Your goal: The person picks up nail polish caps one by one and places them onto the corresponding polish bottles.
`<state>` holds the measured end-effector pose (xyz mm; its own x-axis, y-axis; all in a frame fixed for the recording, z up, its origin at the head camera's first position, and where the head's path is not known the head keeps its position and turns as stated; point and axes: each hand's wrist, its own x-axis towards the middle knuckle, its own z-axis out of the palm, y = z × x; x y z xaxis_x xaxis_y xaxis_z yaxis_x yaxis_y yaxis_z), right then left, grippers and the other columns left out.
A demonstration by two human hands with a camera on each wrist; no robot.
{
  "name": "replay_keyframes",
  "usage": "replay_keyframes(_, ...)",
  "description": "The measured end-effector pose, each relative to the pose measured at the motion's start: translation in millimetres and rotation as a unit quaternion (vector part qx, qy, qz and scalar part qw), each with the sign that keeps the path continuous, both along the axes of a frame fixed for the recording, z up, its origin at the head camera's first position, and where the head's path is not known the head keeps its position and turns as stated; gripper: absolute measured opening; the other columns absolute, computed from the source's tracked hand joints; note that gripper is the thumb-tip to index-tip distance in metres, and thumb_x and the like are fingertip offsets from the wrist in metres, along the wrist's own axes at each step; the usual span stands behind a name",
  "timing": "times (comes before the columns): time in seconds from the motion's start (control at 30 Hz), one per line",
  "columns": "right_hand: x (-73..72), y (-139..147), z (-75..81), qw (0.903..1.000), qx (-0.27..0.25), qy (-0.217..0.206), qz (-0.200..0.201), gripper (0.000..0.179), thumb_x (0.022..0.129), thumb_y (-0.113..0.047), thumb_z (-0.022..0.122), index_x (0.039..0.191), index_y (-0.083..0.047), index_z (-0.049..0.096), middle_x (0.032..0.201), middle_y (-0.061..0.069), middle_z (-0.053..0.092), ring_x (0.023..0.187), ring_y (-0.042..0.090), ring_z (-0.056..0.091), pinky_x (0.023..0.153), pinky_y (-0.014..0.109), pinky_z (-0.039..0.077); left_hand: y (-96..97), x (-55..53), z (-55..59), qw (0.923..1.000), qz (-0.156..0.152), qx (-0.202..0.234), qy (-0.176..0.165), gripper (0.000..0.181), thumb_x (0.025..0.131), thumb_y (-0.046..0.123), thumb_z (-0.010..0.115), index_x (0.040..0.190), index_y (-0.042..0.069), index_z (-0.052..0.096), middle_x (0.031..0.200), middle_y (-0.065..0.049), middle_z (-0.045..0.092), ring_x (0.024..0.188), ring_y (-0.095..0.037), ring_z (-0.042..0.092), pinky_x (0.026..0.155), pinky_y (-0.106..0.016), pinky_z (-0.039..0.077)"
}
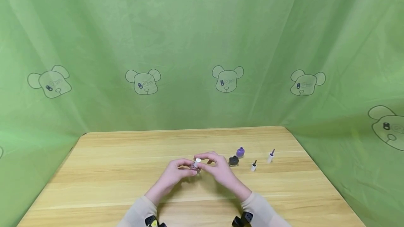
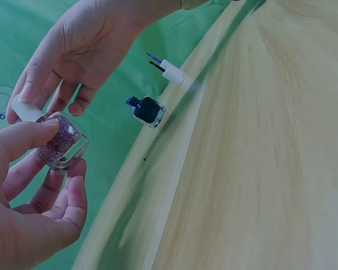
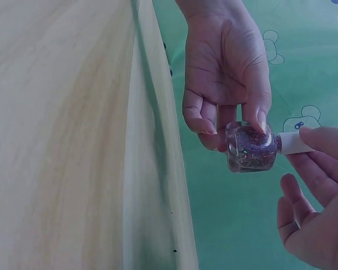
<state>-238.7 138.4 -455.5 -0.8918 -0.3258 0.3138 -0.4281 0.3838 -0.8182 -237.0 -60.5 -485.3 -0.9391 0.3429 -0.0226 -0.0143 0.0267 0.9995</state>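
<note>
Between both hands is a glittery nail polish bottle (image 3: pixel 252 149) of clear glass with a white cap (image 3: pixel 293 143) on its neck. My left hand (image 1: pixel 175 173) grips the glass body between thumb and fingers, as the left wrist view shows. Thumb and forefinger of my right hand (image 1: pixel 218 168) pinch the white cap, while its other fingers curl loosely below. To the right of that hand stand a black nail polish bottle (image 1: pixel 233 161) and a purple nail polish bottle (image 1: pixel 240 152), both uncapped.
Right of the bottles, two white caps stand with their brushes pointing up: one with a black brush (image 1: pixel 254 166), one with a purple brush (image 1: pixel 270 156). All rest on a wooden table (image 1: pixel 110 164). A green curtain (image 1: pixel 189 45) with bear drawings surrounds the table's back and sides.
</note>
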Motion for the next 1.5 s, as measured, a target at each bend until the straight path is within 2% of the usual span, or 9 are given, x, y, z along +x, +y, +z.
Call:
replay_keyframes(0.23,2.3,-4.2,1.5,0.9990,-0.009,-0.010,-0.043,0.021,0.082,-0.027,0.077,0.102,-0.021,0.072,0.097,-0.004,0.072,0.095,0.024,0.062,0.082,0.027,0.045,1.4,0.1,0.1,0.9999,0.004,-0.002,0.009,0.036,0.078,0.010,0.078,0.110,-0.004,0.066,0.108,-0.016,0.072,0.086,-0.014,0.070,0.080,-0.038,0.056)
replay_keyframes(0.5,3.9,-6.3,0.8,0.9957,-0.042,-0.031,-0.077,0.018,0.076,-0.020,0.081,0.089,-0.018,0.069,0.084,-0.002,0.068,0.077,0.010,0.056,0.069,0.021,0.042,3.8,1.7,0.4,0.9998,0.001,-0.009,0.018,0.034,0.078,0.013,0.078,0.107,-0.002,0.068,0.105,-0.014,0.073,0.085,-0.014,0.070,0.080,-0.036,0.055)
replay_keyframes(0.63,3.4,-6.7,-1.9,0.9939,-0.054,-0.033,-0.089,0.019,0.074,-0.018,0.083,0.085,-0.016,0.068,0.079,-0.001,0.067,0.071,0.007,0.053,0.063,0.018,0.040,5.3,2.7,0.9,0.9996,0.007,-0.014,0.022,0.033,0.078,0.012,0.079,0.105,-0.002,0.068,0.104,-0.013,0.073,0.084,-0.014,0.070,0.079,-0.031,0.054)
replay_keyframes(0.9,5.4,-8.7,-1.8,0.9906,-0.067,-0.039,-0.113,0.021,0.072,-0.015,0.084,0.082,-0.014,0.065,0.076,-0.002,0.064,0.071,0.008,0.054,0.065,0.019,0.042,9.2,8.6,6.7,0.9988,0.031,-0.028,0.026,0.032,0.077,0.011,0.080,0.102,-0.003,0.067,0.102,-0.013,0.071,0.078,-0.013,0.067,0.076,-0.032,0.055)
replay_keyframes(1.07,4.5,-8.4,-1.0,0.9924,-0.062,-0.045,-0.097,0.029,0.073,-0.022,0.085,0.095,-0.016,0.068,0.088,0.000,0.067,0.081,0.014,0.057,0.068,0.020,0.041,8.5,8.2,5.9,0.9987,0.030,-0.029,0.028,0.031,0.078,0.012,0.079,0.104,-0.002,0.068,0.101,-0.015,0.073,0.079,-0.012,0.067,0.079,-0.033,0.054)
replay_keyframes(1.17,4.0,-6.9,-0.3,0.9960,-0.053,-0.036,-0.062,0.040,0.076,-0.024,0.082,0.113,-0.016,0.068,0.102,0.002,0.072,0.090,0.017,0.059,0.073,0.024,0.044,6.7,6.1,3.6,0.9986,0.025,-0.032,0.033,0.033,0.080,0.015,0.078,0.107,0.000,0.068,0.104,-0.015,0.073,0.083,-0.012,0.068,0.082,-0.030,0.053)
replay_keyframes(1.27,3.1,-4.6,-0.7,0.9988,-0.042,-0.016,-0.021,0.046,0.081,-0.025,0.078,0.124,-0.014,0.064,0.115,0.001,0.072,0.097,0.013,0.058,0.080,0.031,0.047,4.8,4.1,2.0,0.9984,0.021,-0.037,0.037,0.035,0.081,0.017,0.077,0.110,0.001,0.069,0.106,-0.014,0.073,0.087,-0.013,0.068,0.084,-0.030,0.052)
replay_keyframes(1.37,1.9,-2.6,-1.1,0.9996,-0.029,0.002,0.005,0.046,0.086,-0.026,0.073,0.129,-0.016,0.061,0.120,-0.002,0.071,0.100,0.007,0.056,0.084,0.034,0.047,3.7,2.3,0.8,0.9985,0.018,-0.035,0.038,0.036,0.081,0.018,0.077,0.112,0.001,0.069,0.107,-0.015,0.073,0.088,-0.014,0.068,0.084,-0.030,0.052)
replay_keyframes(1.5,-0.2,-0.7,-1.9,0.9996,-0.023,0.009,0.012,0.038,0.089,-0.026,0.070,0.126,-0.020,0.064,0.116,-0.004,0.072,0.099,0.005,0.057,0.083,0.029,0.046,3.7,1.8,1.8,0.9988,0.017,-0.027,0.037,0.035,0.082,0.016,0.076,0.112,-0.001,0.068,0.107,-0.018,0.072,0.089,-0.015,0.069,0.084,-0.029,0.053)
